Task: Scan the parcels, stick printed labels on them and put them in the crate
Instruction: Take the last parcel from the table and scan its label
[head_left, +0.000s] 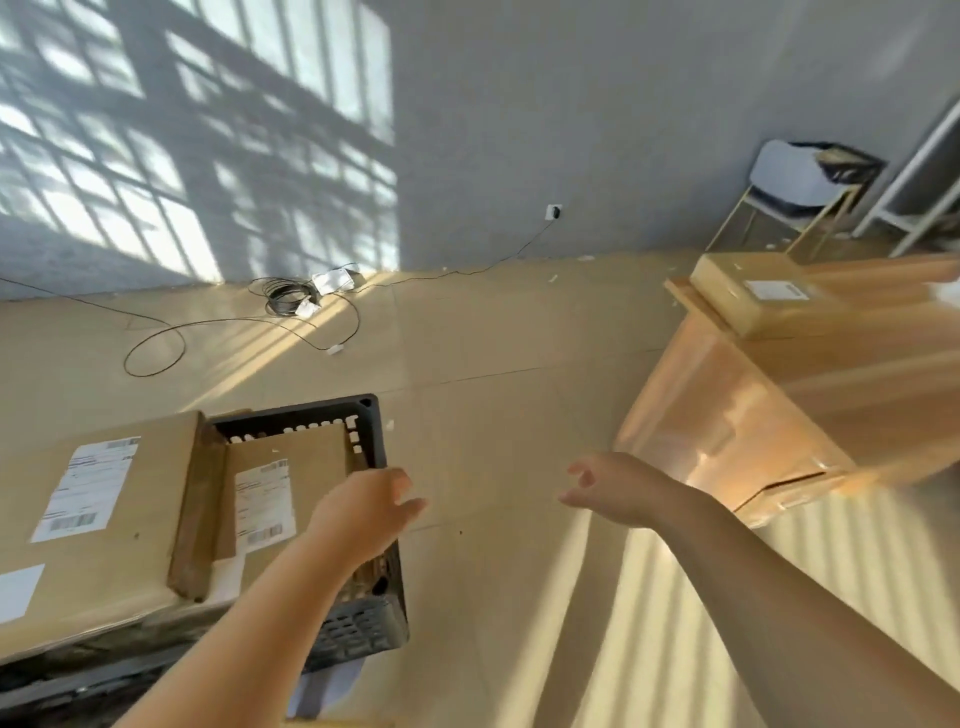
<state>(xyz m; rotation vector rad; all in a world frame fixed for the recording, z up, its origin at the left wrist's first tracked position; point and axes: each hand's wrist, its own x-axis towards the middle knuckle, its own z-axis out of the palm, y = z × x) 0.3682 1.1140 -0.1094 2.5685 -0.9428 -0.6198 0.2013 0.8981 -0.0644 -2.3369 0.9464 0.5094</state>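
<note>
I see my left hand (363, 512) slack and empty, hovering over the right rim of the black slatted plastic crate (358, 629). Left of it, a flat brown cardboard parcel with a white label (301, 467) lies in the crate. My right hand (613, 488) is slack and empty too. Beyond it, a labelled tan box (763, 293) sits on a pale wooden table (857, 364).

left hand (363, 512): bare arm reaching forward from lower left, fingers loose and slightly spread, holding nothing | right hand (610, 488): bare arm stretched in from lower right, fingers loosely curled, thumb apart, holding nothing | hands level, apart
</note>
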